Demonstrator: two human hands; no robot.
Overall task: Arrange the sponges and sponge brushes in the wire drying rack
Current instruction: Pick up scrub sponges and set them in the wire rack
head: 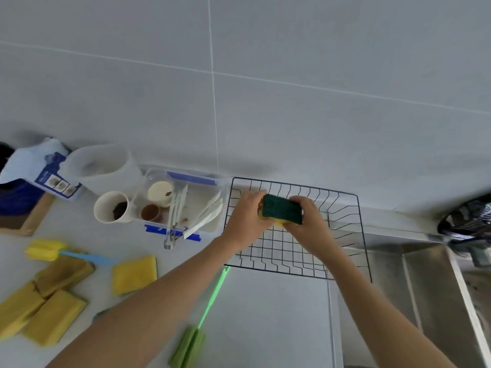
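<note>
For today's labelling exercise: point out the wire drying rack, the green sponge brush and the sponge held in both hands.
wire drying rack (281,251), head view, bare floor grid.
green sponge brush (188,347), head view, foam head.
sponge (283,208), head view, dark green scouring face.

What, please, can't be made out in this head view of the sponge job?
- Rack: the floor under both hands is hidden, so sponges there can't be ruled out.
- Green-topped sponge: its ends are covered by the left hand and right hand.
- Bottom-left yellow sponge: cut off by the frame edge.
- Black object at the right edge: blurred, unidentifiable.
</note>
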